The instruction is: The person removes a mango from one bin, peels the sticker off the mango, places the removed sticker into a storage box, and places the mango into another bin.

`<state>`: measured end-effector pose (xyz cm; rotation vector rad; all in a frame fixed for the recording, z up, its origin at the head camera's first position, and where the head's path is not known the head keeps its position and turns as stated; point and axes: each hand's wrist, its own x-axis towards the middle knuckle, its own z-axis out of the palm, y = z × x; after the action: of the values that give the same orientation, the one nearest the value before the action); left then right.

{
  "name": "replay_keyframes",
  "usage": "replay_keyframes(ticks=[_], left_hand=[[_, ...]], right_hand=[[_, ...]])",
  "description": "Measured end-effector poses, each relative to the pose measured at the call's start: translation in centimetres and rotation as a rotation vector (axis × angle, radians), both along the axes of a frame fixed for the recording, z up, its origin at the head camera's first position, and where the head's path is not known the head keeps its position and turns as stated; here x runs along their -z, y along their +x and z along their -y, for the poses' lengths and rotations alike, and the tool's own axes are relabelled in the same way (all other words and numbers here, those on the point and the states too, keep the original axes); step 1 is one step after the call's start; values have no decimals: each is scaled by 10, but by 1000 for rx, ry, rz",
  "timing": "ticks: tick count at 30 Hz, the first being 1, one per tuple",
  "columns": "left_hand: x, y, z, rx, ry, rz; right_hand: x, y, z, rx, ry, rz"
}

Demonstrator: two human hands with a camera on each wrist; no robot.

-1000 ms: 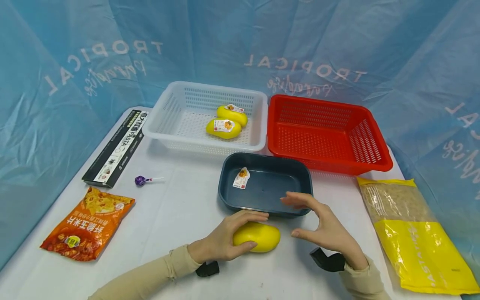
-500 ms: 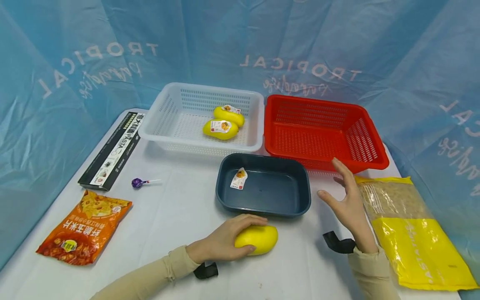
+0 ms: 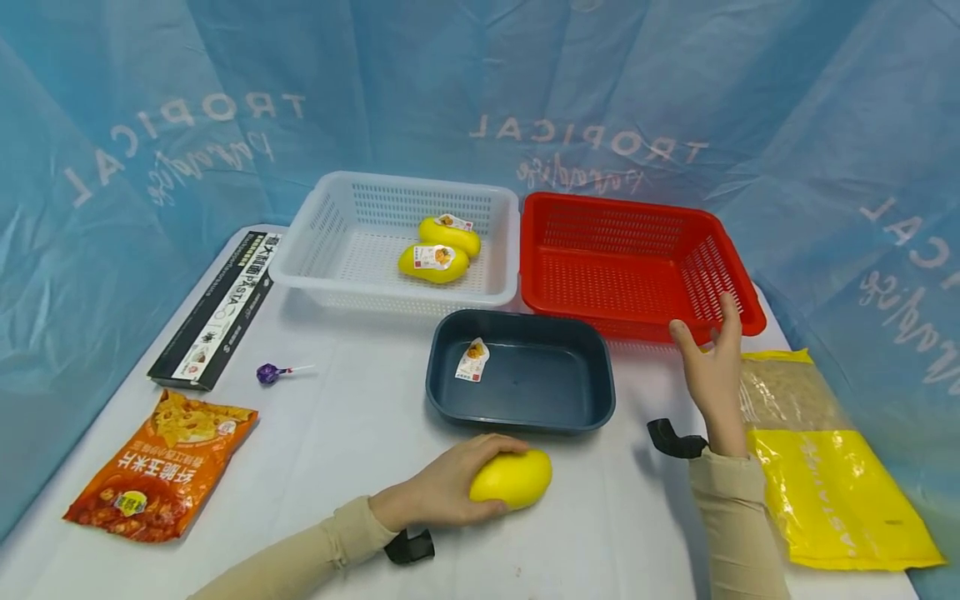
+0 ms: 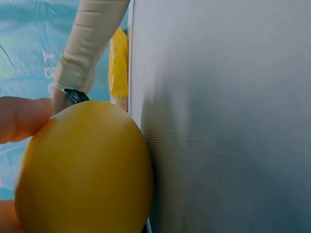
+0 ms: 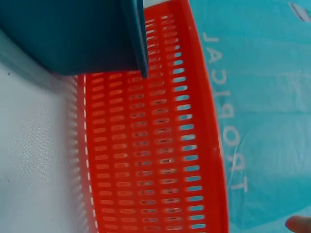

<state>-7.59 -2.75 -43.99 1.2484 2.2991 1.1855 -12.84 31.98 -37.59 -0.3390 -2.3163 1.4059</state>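
In the head view my left hand (image 3: 442,487) holds a smooth yellow mango (image 3: 517,478) on the near side of the dark blue tray. The left wrist view shows the mango (image 4: 87,170) large, with thumb and finger on either side of it. My right hand (image 3: 714,367) is raised over the near right corner of the red basket (image 3: 720,333), thumb and fingers spread, nothing between them. The right wrist view shows the basket's slotted wall (image 5: 146,160) close up. The dark blue tray (image 3: 525,423) bears a loose fruit sticker (image 3: 472,360).
A white basket (image 3: 390,292) at the back holds two stickered mangoes (image 3: 438,254). To the left lie a black pasta box (image 3: 217,308), a purple lollipop (image 3: 267,373) and an orange snack bag (image 3: 161,467). A yellow pasta bag (image 3: 840,492) lies along the right edge.
My right hand has moved from beside the tray and mango, rightward and away, to the red basket's corner. The left hand still holds the mango in place. The head view has shifted slightly.
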Motion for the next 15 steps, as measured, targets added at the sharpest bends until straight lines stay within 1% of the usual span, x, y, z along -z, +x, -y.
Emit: replay_keyframes(ticks=[4, 8, 12, 15], left_hand=[[3, 1, -1, 12, 0, -24], [3, 1, -1, 5, -11, -43], [1, 0, -1, -5, -31, -47], [0, 0, 0, 3, -41, -39]], right_hand=[[3, -7, -2, 44, -18, 7], [5, -11, -4, 88, -25, 3], [9, -11, -9, 142, -42, 11], [14, -10, -12, 178, -49, 37]])
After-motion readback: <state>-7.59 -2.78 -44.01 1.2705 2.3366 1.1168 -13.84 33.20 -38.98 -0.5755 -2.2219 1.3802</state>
